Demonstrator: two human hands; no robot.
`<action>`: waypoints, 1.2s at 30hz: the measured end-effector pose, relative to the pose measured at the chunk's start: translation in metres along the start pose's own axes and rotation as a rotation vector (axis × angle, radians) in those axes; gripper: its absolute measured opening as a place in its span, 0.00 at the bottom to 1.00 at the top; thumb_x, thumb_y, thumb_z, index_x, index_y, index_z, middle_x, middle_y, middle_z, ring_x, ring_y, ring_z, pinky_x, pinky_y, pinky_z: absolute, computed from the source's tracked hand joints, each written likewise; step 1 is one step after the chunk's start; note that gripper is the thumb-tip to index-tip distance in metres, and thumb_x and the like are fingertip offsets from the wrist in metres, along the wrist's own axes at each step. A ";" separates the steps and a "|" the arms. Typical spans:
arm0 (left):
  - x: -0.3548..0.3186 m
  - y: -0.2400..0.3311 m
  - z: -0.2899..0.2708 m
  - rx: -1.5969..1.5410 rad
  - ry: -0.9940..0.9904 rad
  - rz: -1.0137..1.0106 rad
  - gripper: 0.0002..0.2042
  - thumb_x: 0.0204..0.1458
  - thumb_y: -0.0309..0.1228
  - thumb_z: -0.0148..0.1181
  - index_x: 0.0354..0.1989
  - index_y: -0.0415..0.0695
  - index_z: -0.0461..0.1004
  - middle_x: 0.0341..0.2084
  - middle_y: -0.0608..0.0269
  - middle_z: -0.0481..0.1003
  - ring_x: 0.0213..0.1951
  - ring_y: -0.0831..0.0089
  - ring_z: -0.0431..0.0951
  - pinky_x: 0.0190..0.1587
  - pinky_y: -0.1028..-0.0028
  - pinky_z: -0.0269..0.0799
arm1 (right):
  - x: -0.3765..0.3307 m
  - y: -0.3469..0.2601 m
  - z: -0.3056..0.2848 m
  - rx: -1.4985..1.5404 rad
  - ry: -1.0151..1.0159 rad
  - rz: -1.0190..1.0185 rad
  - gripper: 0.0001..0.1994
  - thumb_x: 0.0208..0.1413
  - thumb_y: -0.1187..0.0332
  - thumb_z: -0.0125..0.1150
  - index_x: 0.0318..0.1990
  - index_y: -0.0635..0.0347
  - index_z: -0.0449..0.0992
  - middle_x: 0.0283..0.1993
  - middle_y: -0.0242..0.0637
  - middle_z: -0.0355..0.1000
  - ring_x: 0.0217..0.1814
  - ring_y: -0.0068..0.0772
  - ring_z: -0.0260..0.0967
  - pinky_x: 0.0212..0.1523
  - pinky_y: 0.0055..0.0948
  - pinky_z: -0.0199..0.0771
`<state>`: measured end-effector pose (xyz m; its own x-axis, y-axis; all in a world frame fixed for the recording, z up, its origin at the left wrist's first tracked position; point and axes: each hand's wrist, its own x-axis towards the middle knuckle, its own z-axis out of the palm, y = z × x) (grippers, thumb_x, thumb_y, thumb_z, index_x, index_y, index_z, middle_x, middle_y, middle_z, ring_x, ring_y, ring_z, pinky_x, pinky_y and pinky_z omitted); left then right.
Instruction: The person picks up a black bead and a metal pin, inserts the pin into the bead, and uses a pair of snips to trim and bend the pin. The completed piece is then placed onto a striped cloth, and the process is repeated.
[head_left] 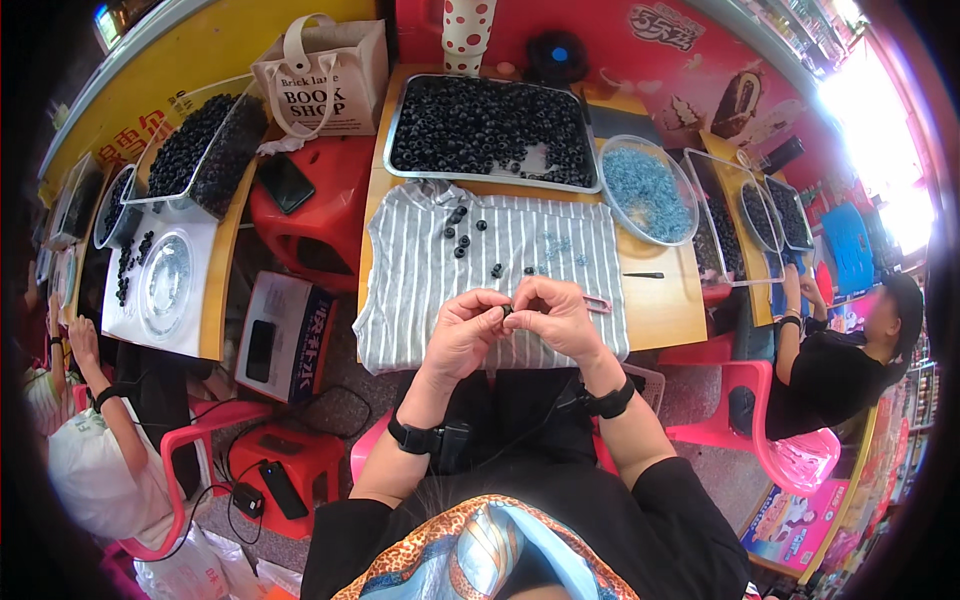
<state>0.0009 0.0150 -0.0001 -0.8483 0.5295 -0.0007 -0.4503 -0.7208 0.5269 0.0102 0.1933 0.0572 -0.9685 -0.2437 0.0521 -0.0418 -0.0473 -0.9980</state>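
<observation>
Above a grey-and-white striped cloth [410, 275], my left hand [463, 335] and my right hand [556, 318] meet fingertip to fingertip. Both pinch one small black round piece [507, 311], mostly covered by the fingers. Several like black pieces [462, 241] lie loose on the cloth beyond my hands, near scattered clear bluish bits [557, 246]. A small pinkish-red tool [598, 304] shows partly beside my right hand. Farther off stands a metal tray [492, 181] full of black pieces, and right of it a round clear tub [604, 172] holds many bluish bits.
A dark slim stick [643, 275] lies on the wooden table [665, 310]. Behind are a polka-dot tumbler [467, 35] and a canvas bag [345, 70]. A red stool [330, 190] bears a phone [285, 183]. Other people work at tables left and right [835, 375].
</observation>
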 end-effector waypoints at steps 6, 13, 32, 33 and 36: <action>0.000 0.000 -0.001 0.001 -0.020 -0.011 0.10 0.57 0.24 0.60 0.46 0.38 0.75 0.36 0.61 0.78 0.35 0.75 0.79 0.40 0.75 0.75 | 0.000 0.000 0.004 -0.022 0.009 -0.035 0.07 0.52 0.78 0.68 0.28 0.64 0.73 0.28 0.28 0.73 0.31 0.15 0.70 0.32 0.17 0.70; 0.005 -0.001 -0.001 -0.107 0.031 0.046 0.11 0.59 0.23 0.57 0.49 0.35 0.75 0.37 0.58 0.78 0.37 0.72 0.78 0.41 0.77 0.74 | 0.002 -0.006 -0.022 0.011 0.412 0.025 0.03 0.53 0.76 0.66 0.32 0.64 0.78 0.29 0.29 0.74 0.27 0.16 0.67 0.29 0.20 0.68; 0.003 -0.002 -0.001 -0.068 0.022 0.029 0.09 0.60 0.23 0.55 0.47 0.36 0.74 0.38 0.58 0.77 0.39 0.71 0.77 0.44 0.75 0.73 | -0.017 -0.008 0.013 -0.499 0.191 -0.168 0.06 0.49 0.79 0.63 0.32 0.65 0.71 0.30 0.42 0.67 0.31 0.43 0.67 0.30 0.34 0.66; 0.003 -0.002 -0.001 -0.066 0.022 0.030 0.09 0.60 0.23 0.55 0.48 0.36 0.75 0.39 0.58 0.77 0.40 0.72 0.78 0.45 0.75 0.74 | -0.016 -0.010 0.014 -0.496 0.156 -0.209 0.06 0.50 0.80 0.63 0.32 0.66 0.71 0.30 0.42 0.67 0.30 0.43 0.67 0.30 0.33 0.65; 0.004 -0.004 -0.002 -0.061 0.017 0.030 0.10 0.60 0.22 0.55 0.49 0.35 0.75 0.39 0.58 0.78 0.40 0.72 0.78 0.45 0.73 0.75 | -0.015 -0.014 0.014 -0.662 0.136 -0.310 0.05 0.50 0.80 0.63 0.33 0.67 0.72 0.31 0.40 0.68 0.31 0.35 0.68 0.31 0.30 0.67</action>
<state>-0.0010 0.0189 -0.0034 -0.8661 0.4999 -0.0010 -0.4406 -0.7624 0.4739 0.0286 0.1844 0.0712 -0.9081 -0.1896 0.3733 -0.4160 0.5098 -0.7530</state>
